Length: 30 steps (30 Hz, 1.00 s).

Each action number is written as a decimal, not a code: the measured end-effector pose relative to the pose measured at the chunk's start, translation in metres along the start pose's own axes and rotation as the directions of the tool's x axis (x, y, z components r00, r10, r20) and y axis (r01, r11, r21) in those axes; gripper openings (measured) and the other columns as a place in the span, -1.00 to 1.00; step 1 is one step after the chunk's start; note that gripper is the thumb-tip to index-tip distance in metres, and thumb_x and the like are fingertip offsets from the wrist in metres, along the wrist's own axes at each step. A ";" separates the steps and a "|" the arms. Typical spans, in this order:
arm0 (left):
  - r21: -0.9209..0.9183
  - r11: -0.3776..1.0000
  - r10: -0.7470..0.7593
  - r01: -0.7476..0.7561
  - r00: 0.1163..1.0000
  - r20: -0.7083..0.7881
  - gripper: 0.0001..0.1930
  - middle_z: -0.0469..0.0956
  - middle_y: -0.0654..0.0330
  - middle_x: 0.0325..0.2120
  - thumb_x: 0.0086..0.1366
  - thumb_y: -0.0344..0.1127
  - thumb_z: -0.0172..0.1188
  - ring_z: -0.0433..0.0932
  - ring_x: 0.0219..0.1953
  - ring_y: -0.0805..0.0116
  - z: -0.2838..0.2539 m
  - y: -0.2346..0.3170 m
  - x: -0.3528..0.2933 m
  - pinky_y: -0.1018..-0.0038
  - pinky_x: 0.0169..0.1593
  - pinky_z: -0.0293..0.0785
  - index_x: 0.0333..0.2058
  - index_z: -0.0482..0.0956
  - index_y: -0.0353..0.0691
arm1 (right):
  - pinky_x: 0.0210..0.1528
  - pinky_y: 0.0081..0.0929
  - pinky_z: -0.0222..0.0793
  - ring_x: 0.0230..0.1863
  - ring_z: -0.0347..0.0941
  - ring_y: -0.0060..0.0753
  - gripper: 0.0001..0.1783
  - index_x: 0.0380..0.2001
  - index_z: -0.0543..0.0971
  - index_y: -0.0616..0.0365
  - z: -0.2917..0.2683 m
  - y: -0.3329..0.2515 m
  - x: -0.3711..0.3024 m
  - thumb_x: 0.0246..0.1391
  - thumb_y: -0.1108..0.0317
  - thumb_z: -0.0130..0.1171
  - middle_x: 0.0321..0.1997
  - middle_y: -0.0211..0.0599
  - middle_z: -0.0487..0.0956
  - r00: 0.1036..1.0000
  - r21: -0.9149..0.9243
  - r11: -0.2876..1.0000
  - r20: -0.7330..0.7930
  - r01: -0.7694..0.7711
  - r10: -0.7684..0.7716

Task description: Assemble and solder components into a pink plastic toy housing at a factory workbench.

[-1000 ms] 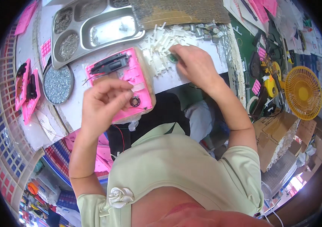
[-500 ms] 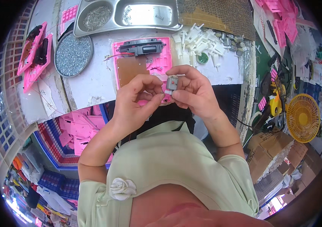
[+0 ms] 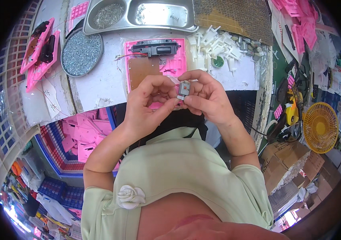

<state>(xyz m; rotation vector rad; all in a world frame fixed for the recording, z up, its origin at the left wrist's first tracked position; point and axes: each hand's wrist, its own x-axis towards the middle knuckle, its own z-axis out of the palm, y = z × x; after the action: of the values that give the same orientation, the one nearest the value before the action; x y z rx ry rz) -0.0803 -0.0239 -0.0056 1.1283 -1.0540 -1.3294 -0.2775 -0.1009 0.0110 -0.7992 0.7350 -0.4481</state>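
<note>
Between the thumb and fingers of my right hand [image 3: 209, 98] is a small silver electric motor [image 3: 184, 88], held just above the table's near edge. A short pale piece [image 3: 180, 97] shows at the motor's lower end. My left hand [image 3: 147, 105] is closed in a pinch, its thumb tip beside that piece; whatever its fingers grip is hidden. Behind both hands lies a pink plastic casing [image 3: 175, 67] with a brown board [image 3: 143, 72] and a black speaker-like unit [image 3: 156, 48] in it. My hands cover the casing's near end.
A steel compartment tray [image 3: 162, 29] and a round dish of small screws [image 3: 81, 54] stand at the back left. White plastic parts [image 3: 214, 46] and several loose motors [image 3: 252, 48] lie right of the casing. Pink parts [image 3: 84, 134] fill a crate below the table's left side.
The motor has tilted slightly in my right fingers, and both hands stay close together around it. The table and its contents have shifted slightly in the view.
</note>
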 end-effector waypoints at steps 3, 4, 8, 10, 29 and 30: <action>0.006 1.000 -0.003 0.003 1.000 0.018 -0.59 0.59 0.23 -0.21 0.29 -0.63 0.28 0.63 -0.18 0.53 0.000 0.002 0.000 0.58 -0.13 0.60 0.07 0.42 -0.27 | -0.53 -0.70 0.20 -0.55 0.35 -0.69 -0.49 0.20 0.42 0.19 -0.001 0.000 -0.003 0.20 0.54 0.28 -0.47 -0.47 0.49 1.000 -0.046 0.999 0.010 0.027 -0.027; 0.017 1.000 0.020 -0.021 0.999 0.027 -0.59 0.58 0.21 -0.19 0.28 -0.63 0.29 0.63 -0.15 0.50 0.000 0.002 0.000 0.55 -0.10 0.61 0.07 0.42 -0.28 | -0.52 -0.69 0.23 -0.54 0.38 -0.68 -0.51 0.17 0.45 0.20 0.001 0.000 -0.004 0.18 0.54 0.29 -0.45 -0.44 0.51 0.998 -0.113 0.992 -0.026 0.051 -0.054; 0.210 0.964 0.159 -0.165 0.986 0.045 -0.61 0.60 0.12 -0.17 0.23 -0.65 0.32 0.65 -0.13 0.38 -0.003 0.000 -0.001 0.46 -0.07 0.63 0.01 0.47 -0.32 | -0.43 -0.61 0.41 -0.47 0.51 -0.58 -0.60 0.02 0.54 0.21 0.006 -0.001 -0.007 0.09 0.55 0.36 -0.35 -0.33 0.60 0.942 -0.577 0.768 0.009 0.279 -0.335; 0.393 0.871 0.282 -0.294 0.955 0.090 -0.65 0.64 0.08 -0.21 0.20 -0.66 0.33 0.68 -0.17 0.31 -0.007 0.000 0.000 0.44 -0.11 0.63 -0.05 0.53 -0.33 | -0.37 -0.53 0.49 -0.42 0.57 -0.48 -0.63 -0.06 0.59 0.19 0.005 -0.005 -0.006 0.02 0.56 0.40 -0.30 -0.28 0.63 0.889 -0.728 0.563 0.141 0.392 -0.436; 0.504 0.796 0.360 -0.337 0.932 0.055 -0.75 0.56 0.01 -0.17 0.07 -0.63 0.40 0.59 -0.15 0.13 -0.010 0.001 0.005 0.35 -0.12 0.56 -0.26 0.59 -0.30 | -0.30 -0.36 0.59 -0.27 0.62 -0.18 -0.58 -0.12 0.62 0.13 -0.002 -0.001 0.007 -0.13 0.55 0.46 -0.12 -0.22 0.67 0.572 -0.734 0.067 0.465 0.675 -0.676; 0.540 0.767 0.376 -0.346 0.925 0.059 -0.74 0.54 0.02 -0.17 0.06 -0.62 0.41 0.57 -0.15 0.14 -0.011 0.001 0.005 0.36 -0.14 0.56 -0.26 0.59 -0.29 | -0.30 -0.36 0.59 -0.26 0.62 -0.19 -0.57 -0.12 0.62 0.13 -0.003 -0.001 0.007 -0.13 0.56 0.45 -0.12 -0.22 0.67 0.578 -0.734 0.081 0.456 0.675 -0.677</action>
<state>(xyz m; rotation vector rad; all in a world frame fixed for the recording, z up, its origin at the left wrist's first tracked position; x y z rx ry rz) -0.0695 -0.0292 -0.0068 1.2718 -1.5802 -0.6946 -0.2746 -0.1072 0.0073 -2.2295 0.4922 -0.9580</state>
